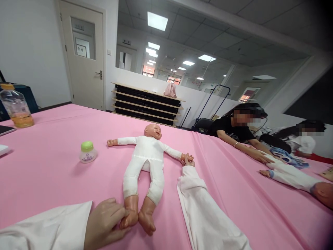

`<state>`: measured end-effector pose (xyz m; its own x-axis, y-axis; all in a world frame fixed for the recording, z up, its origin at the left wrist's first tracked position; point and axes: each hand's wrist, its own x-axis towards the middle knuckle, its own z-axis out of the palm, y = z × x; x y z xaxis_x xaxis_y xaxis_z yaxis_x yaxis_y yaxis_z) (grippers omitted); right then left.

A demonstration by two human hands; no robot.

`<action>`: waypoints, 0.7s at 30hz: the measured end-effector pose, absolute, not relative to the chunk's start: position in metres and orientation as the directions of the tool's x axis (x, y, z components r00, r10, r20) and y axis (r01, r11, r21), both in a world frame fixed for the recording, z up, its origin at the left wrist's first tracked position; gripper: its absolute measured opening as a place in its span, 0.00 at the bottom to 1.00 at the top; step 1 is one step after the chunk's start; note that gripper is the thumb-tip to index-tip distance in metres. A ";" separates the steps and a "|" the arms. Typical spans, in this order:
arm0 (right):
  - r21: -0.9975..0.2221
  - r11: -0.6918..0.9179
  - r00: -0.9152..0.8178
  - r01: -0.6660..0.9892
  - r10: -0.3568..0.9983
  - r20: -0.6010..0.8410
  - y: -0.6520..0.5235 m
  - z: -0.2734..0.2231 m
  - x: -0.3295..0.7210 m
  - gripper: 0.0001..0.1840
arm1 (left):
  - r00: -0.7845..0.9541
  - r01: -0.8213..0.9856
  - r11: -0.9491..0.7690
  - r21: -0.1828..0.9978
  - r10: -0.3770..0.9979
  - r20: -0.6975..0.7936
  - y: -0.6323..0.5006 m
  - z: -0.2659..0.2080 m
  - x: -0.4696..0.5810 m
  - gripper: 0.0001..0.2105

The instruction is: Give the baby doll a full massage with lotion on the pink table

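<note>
A baby doll with a white cloth body lies on its back on the pink tablecloth, feet towards me and arms spread. My left hand is closed around the doll's foot on the left side, thumb below and fingers on top. Out at the doll's hand on the right side, my right hand pinches it; the sleeve hides most of that hand. Left of the doll stands a small jar with a green lid.
A bottle of orange drink and the edge of a dark flat device sit at the far left. On the right, a person handles another doll. A second person sits farther right. Stacked boards stand behind the table.
</note>
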<state>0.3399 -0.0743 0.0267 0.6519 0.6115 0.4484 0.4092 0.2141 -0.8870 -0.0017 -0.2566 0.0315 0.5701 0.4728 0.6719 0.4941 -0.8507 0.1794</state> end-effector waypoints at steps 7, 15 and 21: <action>-0.901 0.217 0.665 0.375 0.614 0.425 -0.078 0.019 0.338 0.16 | 0.604 0.471 -0.871 0.136 0.431 0.670 -0.261 0.036 0.009 0.05; -0.901 0.248 0.662 0.355 0.613 0.430 -0.080 0.018 0.336 0.17 | 0.510 0.499 -0.764 0.410 0.641 0.573 -0.267 0.035 0.008 0.07; -0.902 0.274 0.669 0.334 0.605 0.431 -0.083 0.019 0.333 0.17 | 0.491 0.545 -0.660 0.518 0.751 0.440 -0.264 0.036 0.003 0.14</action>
<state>0.3325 -0.0828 0.0188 0.6695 0.6047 0.4314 0.3342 0.2735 -0.9019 0.0028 -0.2642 0.0365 0.4914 0.7514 0.4404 0.5446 -0.6597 0.5179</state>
